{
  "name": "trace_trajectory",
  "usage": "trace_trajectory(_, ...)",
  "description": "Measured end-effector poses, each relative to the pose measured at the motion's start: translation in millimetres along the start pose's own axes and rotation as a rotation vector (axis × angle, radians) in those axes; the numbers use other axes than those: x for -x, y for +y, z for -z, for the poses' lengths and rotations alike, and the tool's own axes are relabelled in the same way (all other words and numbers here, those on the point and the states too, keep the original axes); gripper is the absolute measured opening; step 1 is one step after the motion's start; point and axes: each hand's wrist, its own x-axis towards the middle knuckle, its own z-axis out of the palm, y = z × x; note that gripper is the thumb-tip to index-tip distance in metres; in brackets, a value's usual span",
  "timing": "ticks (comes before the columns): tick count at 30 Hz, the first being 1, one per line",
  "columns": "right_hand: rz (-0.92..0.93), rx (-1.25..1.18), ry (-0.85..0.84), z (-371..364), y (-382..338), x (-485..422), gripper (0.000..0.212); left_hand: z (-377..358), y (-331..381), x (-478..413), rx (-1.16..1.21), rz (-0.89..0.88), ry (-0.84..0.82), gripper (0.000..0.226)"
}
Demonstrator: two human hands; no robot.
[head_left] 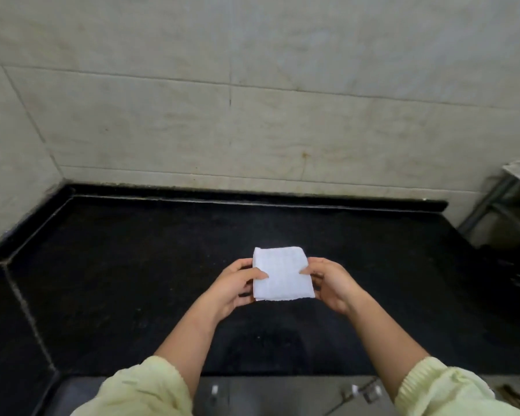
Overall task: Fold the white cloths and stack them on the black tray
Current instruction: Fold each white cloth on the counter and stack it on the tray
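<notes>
A white cloth [282, 273], folded into a small thick square, is held just above the black counter [132, 265] in the middle of the view. My left hand [234, 285] grips its left edge, thumb on top and fingers underneath. My right hand [330, 283] grips the right edge the same way. No black tray and no other cloths are in view.
A tiled wall [252, 100] rises behind the counter and along its left side. A metal rack [505, 199] stands at the far right. Below the counter's front edge are metal fittings [364, 391]. Pale green sleeves cover both forearms.
</notes>
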Motion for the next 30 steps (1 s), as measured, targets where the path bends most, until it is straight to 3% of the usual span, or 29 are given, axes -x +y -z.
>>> trace_trajectory(20, 0.227, -0.213, 0.424, 349.6, -115.5, 62.2, 0.020, -385.3, 46.5, -96.9, -0.227, -0.089, -0.440, 0.033)
trace_trajectory(23, 0.219, -0.217, 0.453, 399.4, -140.5, 55.7, 0.029, -439.6, 58.5, -117.6, -0.235, -0.091, -0.466, 0.031)
trace_trajectory(30, 0.255, -0.202, 0.424, 507.8, -201.0, 49.5, 0.025, -553.2, 87.7, -146.5, -0.215, -0.145, -0.508, 0.031)
